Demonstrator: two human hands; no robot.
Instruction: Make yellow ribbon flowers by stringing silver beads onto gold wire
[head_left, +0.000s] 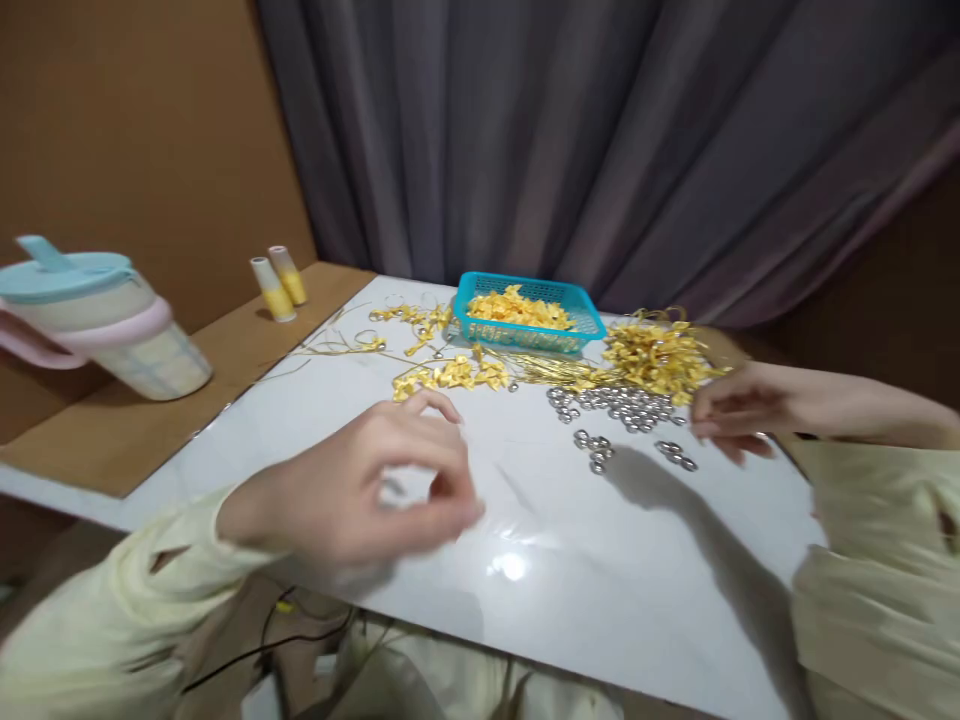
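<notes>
My left hand [375,480] is raised over the near left part of the white tabletop [570,600]. Its thumb and forefinger meet in a pinch. Motion blurs the fingertips, and I cannot make out what is between them. Over on the right, my right hand [735,410] hangs above the table with its fingers slightly apart, and no object shows in it. Beside it lies a spread of small shiny silver pieces [634,408], with two smaller clusters [594,446] nearer me. A bunch of yellow ribbon bows [656,355] lies just behind them.
A teal basket [525,340] holding yellow bows stands at the back, before a grey curtain [480,140]. More bows [454,374] and golden ties [551,368] lie in front. At left are a lidded cup [142,340] and two yellow-white tubes [274,290].
</notes>
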